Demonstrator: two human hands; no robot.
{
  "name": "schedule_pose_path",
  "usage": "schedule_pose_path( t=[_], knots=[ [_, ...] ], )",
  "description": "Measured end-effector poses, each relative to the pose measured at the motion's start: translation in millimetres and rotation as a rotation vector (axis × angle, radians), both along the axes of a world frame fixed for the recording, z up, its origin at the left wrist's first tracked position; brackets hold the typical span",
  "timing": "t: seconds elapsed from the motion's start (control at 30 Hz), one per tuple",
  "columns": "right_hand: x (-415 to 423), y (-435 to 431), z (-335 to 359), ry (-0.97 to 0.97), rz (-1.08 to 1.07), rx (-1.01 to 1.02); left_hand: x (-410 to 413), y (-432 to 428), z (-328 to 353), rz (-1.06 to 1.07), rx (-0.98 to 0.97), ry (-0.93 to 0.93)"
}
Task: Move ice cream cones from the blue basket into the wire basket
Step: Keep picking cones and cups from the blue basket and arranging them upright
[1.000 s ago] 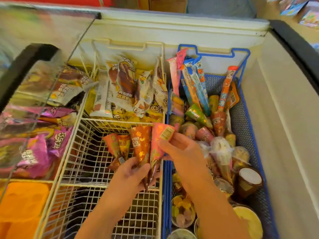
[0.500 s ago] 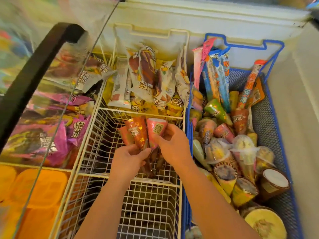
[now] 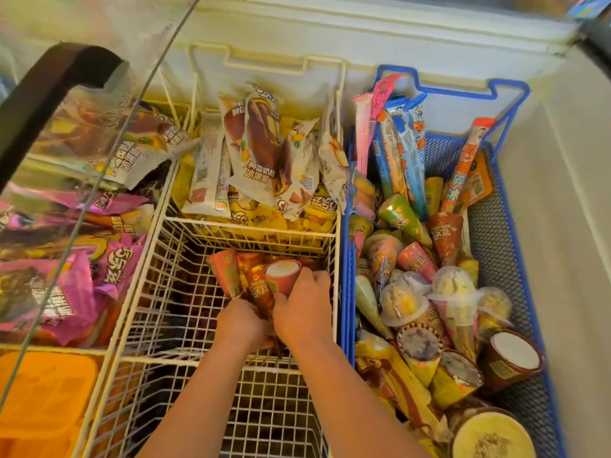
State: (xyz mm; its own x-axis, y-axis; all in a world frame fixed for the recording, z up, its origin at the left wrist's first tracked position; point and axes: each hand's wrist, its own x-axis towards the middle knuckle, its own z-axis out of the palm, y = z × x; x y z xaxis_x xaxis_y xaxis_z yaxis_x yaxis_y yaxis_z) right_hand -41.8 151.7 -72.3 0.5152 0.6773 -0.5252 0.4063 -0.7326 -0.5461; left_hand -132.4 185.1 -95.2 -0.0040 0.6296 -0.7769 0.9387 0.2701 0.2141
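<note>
Both my hands are down in the middle compartment of the white wire basket. My right hand grips a pink-wrapped cone with a white round lid. My left hand closes around the tips of orange-wrapped cones leaning against the basket's divider. A salmon cone stands beside them. To the right, the blue basket holds several more cones, among them a pink one and clear-domed ones.
Wrapped ice cream bars fill the wire basket's far compartment. Long ice pops stand at the blue basket's back, tubs at its front. A glass sliding lid covers pink packets on the left. The freezer wall rises on the right.
My hands have sunk lower into the wire basket with the cones, and the pink cone now points its white lid up. The camera moved closer and rightward.
</note>
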Motion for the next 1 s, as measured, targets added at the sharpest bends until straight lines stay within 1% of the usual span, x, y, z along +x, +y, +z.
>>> schedule_pose_path(
  t=[0.1, 0.23, 0.3, 0.37, 0.43, 0.5, 0.63, 0.7, 0.77, 0.83, 0.9, 1.0],
  knots=[
    [-0.6, -4.7, 0.8, 0.017, 0.003, -0.003, 3.3, -0.9, -2.8, -0.183, 0.022, 0.086],
    [2.7, -11.0, 1.6, 0.119, -0.013, -0.054, 9.3, 1.1, 1.7, -0.275, -0.006, 0.064],
    [3.3, -12.5, 4.3, 0.192, 0.023, -0.08, 8.1, 3.6, 10.6, -0.297, -0.017, 0.05],
    [1.2, -11.8, 7.3, 0.286, 0.037, -0.065, 1.7, 6.8, 22.5, -0.271, 0.0, 0.021],
    [12.7, -16.7, 10.0, 0.365, 0.006, 0.0, 12.9, 7.0, 34.3, -0.276, 0.054, -0.033],
    [21.4, -16.5, 18.5, 0.405, -0.004, 0.078, 23.6, 7.6, 53.0, -0.255, 0.135, -0.083],
    [58.6, -18.9, 39.1, 0.324, -0.094, 0.279, 58.0, 4.9, 82.6, -0.162, 0.38, -0.223],
    [82.6, -22.6, 48.2, 0.298, -0.173, 0.345, 77.2, -0.4, 91.4, -0.128, 0.432, -0.319],
    [108.5, -28.7, 52.5, 0.279, -0.256, 0.385, 95.0, -6.0, 92.7, -0.043, 0.394, -0.442],
    [136.3, -36.2, 50.7, 0.239, -0.331, 0.392, 109.1, -10.6, 85.5, 0.041, 0.295, -0.527],
    [163.5, -43.3, 44.0, 0.157, -0.38, 0.348, 123.3, -14.2, 70.6, 0.036, 0.218, -0.533],
    [190.1, -48.3, 29.6, 0.053, -0.378, 0.263, 146.4, -18.3, 48.3, -0.011, 0.167, -0.483]
  ],
)
